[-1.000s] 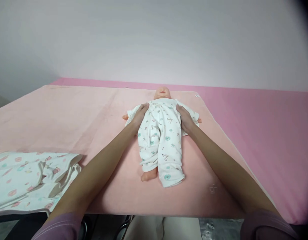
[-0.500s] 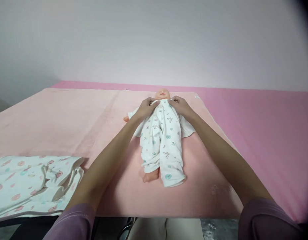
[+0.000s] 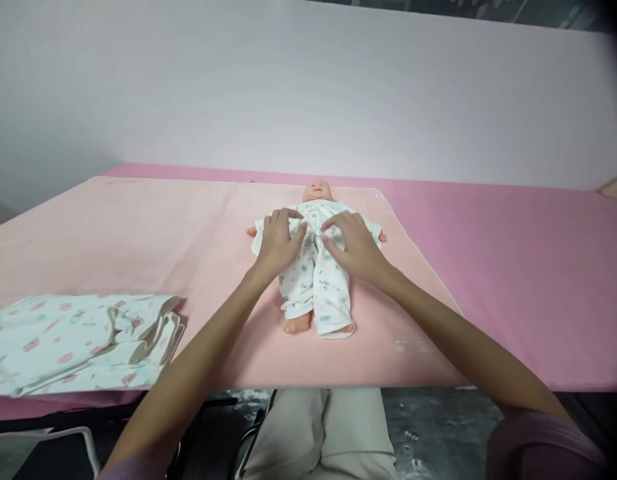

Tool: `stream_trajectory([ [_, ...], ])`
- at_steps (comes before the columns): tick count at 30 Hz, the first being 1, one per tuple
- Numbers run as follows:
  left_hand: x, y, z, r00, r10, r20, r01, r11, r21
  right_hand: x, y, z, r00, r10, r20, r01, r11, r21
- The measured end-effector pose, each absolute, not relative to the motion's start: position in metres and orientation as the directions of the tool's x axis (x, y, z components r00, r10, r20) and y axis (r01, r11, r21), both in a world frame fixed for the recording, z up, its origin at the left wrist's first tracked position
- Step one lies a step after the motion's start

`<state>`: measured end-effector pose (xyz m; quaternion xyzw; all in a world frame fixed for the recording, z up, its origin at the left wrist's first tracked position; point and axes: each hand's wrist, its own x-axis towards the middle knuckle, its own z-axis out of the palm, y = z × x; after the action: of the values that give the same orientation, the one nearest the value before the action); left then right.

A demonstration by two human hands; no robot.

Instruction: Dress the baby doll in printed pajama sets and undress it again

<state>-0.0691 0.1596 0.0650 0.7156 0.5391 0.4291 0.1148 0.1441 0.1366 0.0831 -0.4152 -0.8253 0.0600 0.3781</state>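
A white-clad peach plastic doll (image 3: pixel 308 265) lies lengthwise, head pointing away; the left hand (image 3: pixel 279 241) and right hand (image 3: pixel 355 247), fingers apart, are over it.

The pink table (image 3: pixel 513 280) bore a peach mat (image 3: pixel 163 227); on that lay a doll (image 3: pixel 317 192), face up, and, near the front edge at left, a folded cloth (image 3: pixel 53 343).
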Motion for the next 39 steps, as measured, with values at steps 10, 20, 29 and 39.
stream_trajectory([
  [10, -0.117, -0.014, -0.005, 0.021, 0.979, 0.201, 0.733, -0.152, 0.663, 0.137, 0.022, 0.032, -0.65, 0.696, 0.305, 0.678, 0.712, -0.182],
  [20, -0.093, -0.014, -0.009, 0.008, 0.953, 0.304, 0.817, -0.182, 0.547, 0.11, 0.015, 0.014, -0.512, 0.78, 0.361, 0.814, 0.574, -0.088],
  [29, -0.089, -0.044, 0.0, -0.147, 0.91, 0.388, 0.687, -0.189, 0.702, 0.124, -0.005, 0.026, -0.423, 0.775, 0.469, 0.789, 0.57, -0.23],
  [39, -0.07, -0.047, -0.004, -0.057, 0.941, 0.332, 0.727, -0.189, 0.66, 0.121, -0.016, 0.018, -0.434, 0.777, 0.456, 0.765, 0.585, -0.269],
])
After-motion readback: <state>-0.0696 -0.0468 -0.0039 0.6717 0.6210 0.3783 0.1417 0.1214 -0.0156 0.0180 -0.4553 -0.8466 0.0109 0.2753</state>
